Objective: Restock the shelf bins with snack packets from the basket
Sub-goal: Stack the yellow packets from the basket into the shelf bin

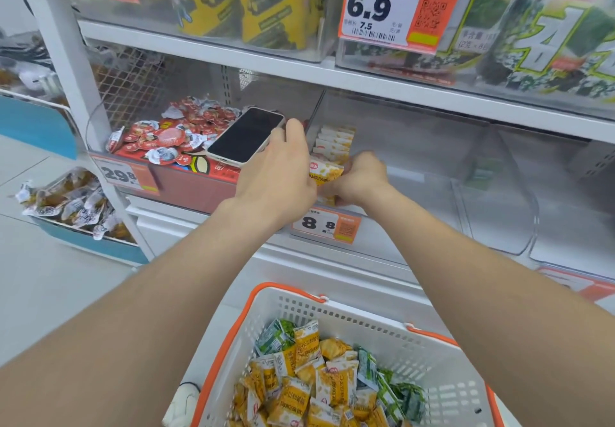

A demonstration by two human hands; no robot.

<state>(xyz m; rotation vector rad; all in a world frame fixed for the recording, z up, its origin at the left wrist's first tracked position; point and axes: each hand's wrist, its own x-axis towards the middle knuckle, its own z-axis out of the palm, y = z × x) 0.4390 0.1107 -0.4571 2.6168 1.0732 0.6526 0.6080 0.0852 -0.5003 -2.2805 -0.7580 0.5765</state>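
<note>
A white basket (336, 318) with an orange rim sits low in the middle, holding several yellow snack packets (299, 390) and green snack packets (396, 390). My right hand (361, 177) grips a yellow packet (324, 174) at the front of a clear shelf bin (416, 174). A short row of matching yellow packets (334, 140) stands inside that bin behind it. My left hand (276, 177) is right beside the held packet and holds a dark-screened phone (244, 135) by its right edge, above the neighbouring red bin.
The red bin (186, 180) on the left is piled with red-lidded cups (173, 130). Clear bins (499, 213) continue to the right. Seaweed packs fill the shelf above, behind a 6.9 price tag (382, 7). A low blue bin (83, 237) of packets stands at the left.
</note>
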